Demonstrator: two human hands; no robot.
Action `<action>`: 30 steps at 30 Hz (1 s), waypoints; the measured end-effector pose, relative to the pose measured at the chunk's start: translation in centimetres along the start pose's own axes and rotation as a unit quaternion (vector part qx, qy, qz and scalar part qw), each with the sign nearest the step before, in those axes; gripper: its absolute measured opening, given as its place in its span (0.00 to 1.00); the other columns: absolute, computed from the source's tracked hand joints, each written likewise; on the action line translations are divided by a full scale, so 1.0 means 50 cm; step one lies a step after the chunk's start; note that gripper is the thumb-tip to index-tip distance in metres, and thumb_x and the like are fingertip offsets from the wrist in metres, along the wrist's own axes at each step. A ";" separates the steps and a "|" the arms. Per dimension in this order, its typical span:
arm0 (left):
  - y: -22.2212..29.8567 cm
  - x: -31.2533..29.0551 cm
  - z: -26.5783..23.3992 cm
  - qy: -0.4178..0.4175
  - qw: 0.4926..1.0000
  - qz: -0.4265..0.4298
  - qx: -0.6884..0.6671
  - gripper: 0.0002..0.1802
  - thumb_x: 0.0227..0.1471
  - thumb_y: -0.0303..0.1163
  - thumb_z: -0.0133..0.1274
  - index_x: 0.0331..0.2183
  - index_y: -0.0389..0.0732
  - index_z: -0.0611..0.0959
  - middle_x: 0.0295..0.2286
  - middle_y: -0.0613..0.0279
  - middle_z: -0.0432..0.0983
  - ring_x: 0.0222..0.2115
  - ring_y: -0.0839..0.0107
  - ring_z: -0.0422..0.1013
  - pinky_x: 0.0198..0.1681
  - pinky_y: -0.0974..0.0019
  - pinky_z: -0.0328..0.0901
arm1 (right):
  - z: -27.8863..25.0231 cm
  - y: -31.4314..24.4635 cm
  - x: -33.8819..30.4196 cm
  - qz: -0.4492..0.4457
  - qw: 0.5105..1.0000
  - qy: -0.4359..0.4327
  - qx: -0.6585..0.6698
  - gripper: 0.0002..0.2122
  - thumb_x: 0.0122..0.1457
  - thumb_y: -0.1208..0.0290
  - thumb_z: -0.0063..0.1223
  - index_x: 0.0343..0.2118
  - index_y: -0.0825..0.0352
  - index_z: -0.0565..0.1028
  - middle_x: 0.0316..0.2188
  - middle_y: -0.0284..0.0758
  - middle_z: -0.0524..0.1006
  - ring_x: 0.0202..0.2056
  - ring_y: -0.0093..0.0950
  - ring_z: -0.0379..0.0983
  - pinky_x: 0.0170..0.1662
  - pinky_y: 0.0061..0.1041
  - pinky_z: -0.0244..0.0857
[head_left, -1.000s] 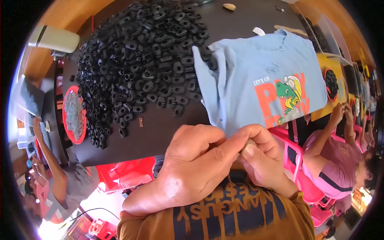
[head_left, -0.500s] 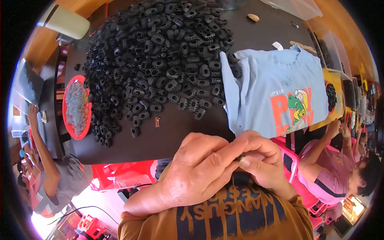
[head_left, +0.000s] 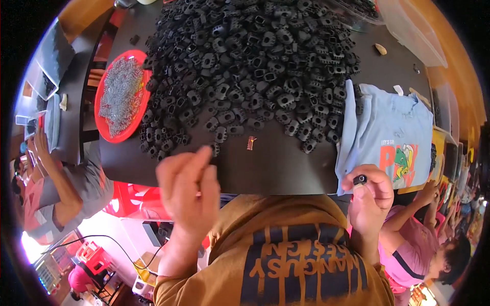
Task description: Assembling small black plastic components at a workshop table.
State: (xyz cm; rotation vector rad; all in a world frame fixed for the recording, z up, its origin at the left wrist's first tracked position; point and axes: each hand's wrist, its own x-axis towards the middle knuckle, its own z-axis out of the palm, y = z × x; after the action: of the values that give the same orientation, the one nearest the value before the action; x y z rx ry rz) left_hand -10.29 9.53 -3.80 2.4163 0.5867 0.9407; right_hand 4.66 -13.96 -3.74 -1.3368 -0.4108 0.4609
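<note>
My right hand (head_left: 371, 196) pinches a small black plastic piece (head_left: 360, 179) between thumb and fingers, beside the folded light blue T-shirt. A round opening shows in the piece's end. Apart from it, my left hand (head_left: 189, 191) hovers over the table's front edge, slightly blurred, fingers apart and nothing visible in them. Its fingertips are close to the near edge of a big heap of black toothed plastic pieces (head_left: 255, 71), which look like hair claw clip halves. Left of the heap, a red plate (head_left: 108, 131) holds many small metal springs (head_left: 121, 97).
The T-shirt (head_left: 380, 122) lies on the dark table (head_left: 286, 171). A small red-brown scrap (head_left: 251, 143) is near the heap. Clear plastic bins (head_left: 413, 33) line the far right. People sit on both sides, one in a pink shirt (head_left: 411, 250) close on the right.
My hands, together half a second ago, are now apart. The left has moved left toward the heap; the right has moved right with the black piece. The view has shifted too.
</note>
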 end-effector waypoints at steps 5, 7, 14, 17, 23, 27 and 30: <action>-0.061 -0.013 -0.032 0.058 0.987 -0.059 0.137 0.18 0.43 0.19 0.54 0.41 0.34 0.79 0.37 0.52 0.69 0.38 0.61 0.66 0.42 0.64 0.61 | -0.003 0.010 -0.002 -0.002 1.000 0.014 -0.025 0.10 0.53 0.79 0.54 0.38 0.73 0.71 0.33 0.40 0.73 0.30 0.26 0.69 0.33 0.22 0.67; -0.071 -0.016 -0.037 0.037 0.986 -0.062 0.153 0.18 0.43 0.19 0.55 0.41 0.34 0.79 0.37 0.52 0.69 0.38 0.61 0.66 0.42 0.65 0.61 | -0.004 0.012 -0.002 -0.004 0.999 0.010 -0.036 0.10 0.52 0.79 0.54 0.38 0.73 0.71 0.33 0.40 0.73 0.29 0.26 0.69 0.33 0.22 0.66; -0.079 -0.023 -0.027 0.013 0.993 -0.073 0.096 0.15 0.42 0.19 0.55 0.37 0.34 0.81 0.34 0.54 0.71 0.36 0.63 0.66 0.40 0.66 0.60 | 0.005 0.014 -0.003 -0.007 0.999 0.017 -0.043 0.09 0.52 0.79 0.54 0.36 0.72 0.71 0.32 0.40 0.73 0.29 0.25 0.69 0.33 0.22 0.65; -0.078 -0.016 -0.032 0.016 0.994 -0.070 0.078 0.13 0.41 0.20 0.56 0.35 0.35 0.82 0.32 0.56 0.72 0.34 0.64 0.67 0.40 0.66 0.60 | 0.007 0.015 -0.002 -0.013 0.999 0.017 -0.047 0.09 0.52 0.79 0.54 0.36 0.72 0.71 0.32 0.40 0.73 0.29 0.25 0.69 0.33 0.21 0.65; -0.063 0.017 -0.031 0.004 0.991 -0.019 0.135 0.12 0.39 0.23 0.59 0.32 0.40 0.82 0.29 0.64 0.72 0.32 0.67 0.66 0.38 0.65 0.56 | 0.006 0.016 -0.002 -0.005 0.999 0.014 -0.048 0.09 0.52 0.81 0.53 0.37 0.73 0.71 0.34 0.40 0.73 0.30 0.24 0.70 0.34 0.21 0.66; -0.053 0.035 -0.025 -0.029 0.980 0.021 0.197 0.13 0.37 0.26 0.60 0.32 0.42 0.82 0.29 0.66 0.71 0.31 0.67 0.66 0.39 0.64 0.54 | 0.008 0.014 -0.003 -0.013 1.000 0.014 -0.023 0.09 0.51 0.83 0.52 0.37 0.73 0.71 0.35 0.41 0.73 0.30 0.24 0.70 0.35 0.21 0.67; -0.046 0.049 -0.027 -0.060 0.967 0.039 0.245 0.13 0.39 0.27 0.59 0.33 0.42 0.82 0.29 0.66 0.71 0.32 0.68 0.66 0.39 0.64 0.53 | 0.009 0.013 -0.004 -0.019 1.000 0.007 -0.024 0.10 0.51 0.84 0.52 0.38 0.72 0.71 0.35 0.40 0.73 0.31 0.24 0.70 0.36 0.21 0.67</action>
State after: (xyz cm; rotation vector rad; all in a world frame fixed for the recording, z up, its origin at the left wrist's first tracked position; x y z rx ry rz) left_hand -10.10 13.04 -2.99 2.9283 0.7547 0.7341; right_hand 4.20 -13.59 -4.32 -1.3744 -0.4376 0.4114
